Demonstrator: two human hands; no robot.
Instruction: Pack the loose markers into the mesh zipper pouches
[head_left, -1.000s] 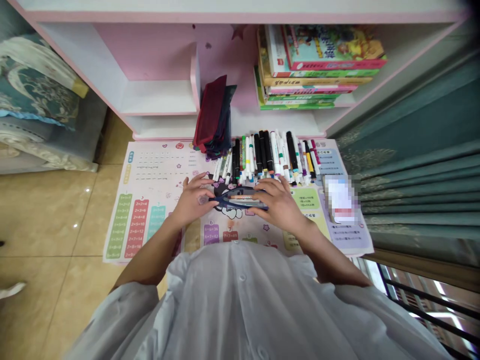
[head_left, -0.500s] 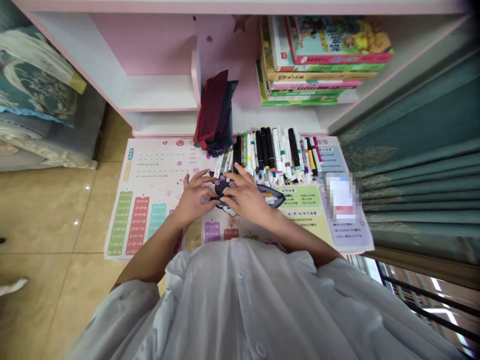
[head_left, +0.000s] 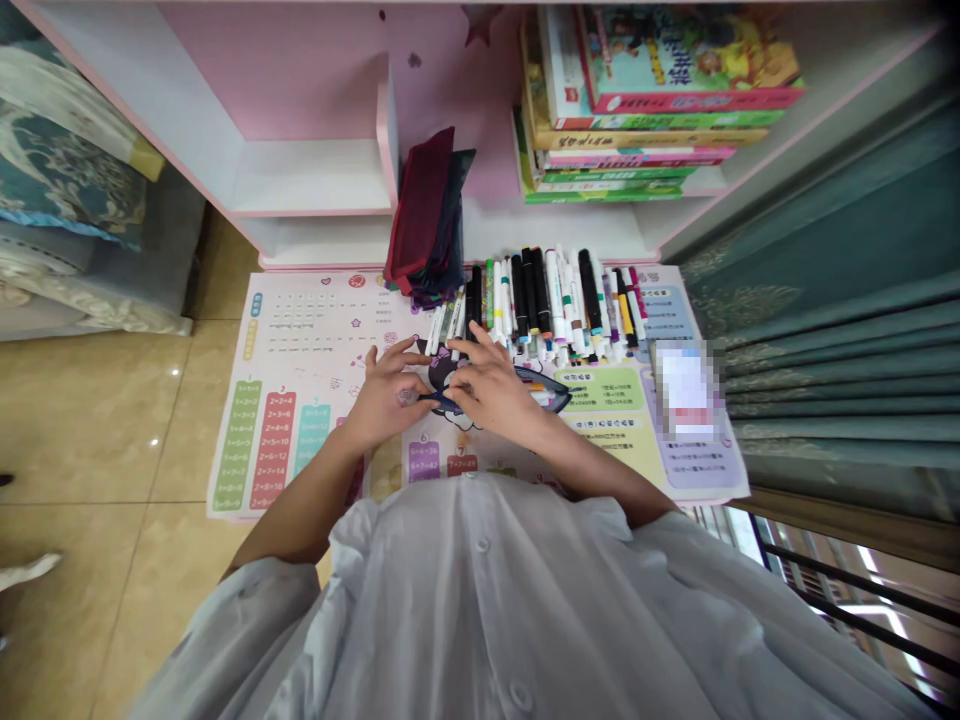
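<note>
A dark blue zip pencil case (head_left: 544,392), open with pens inside, lies on the printed desk mat (head_left: 315,330). My left hand (head_left: 386,395) pinches its thin left end. My right hand (head_left: 487,385) lies over its middle, and the fingers hide much of the case. Just beyond my fingertips, a dense row of felt-tip markers (head_left: 544,305) lies side by side, their tips towards me. Neither hand touches the markers as far as I can see.
Dark red and navy mesh pouches (head_left: 427,220) stand behind the markers, with stacked children's books (head_left: 652,100) on the shelf at the right. A blurred card (head_left: 686,395) lies on the mat. A teal curtain (head_left: 840,300) hangs right; pillows (head_left: 60,170) lie left.
My right hand has slid left along the case, leaving its right end showing. The case lies slightly further right. The whole view has shifted a little as my head moved.
</note>
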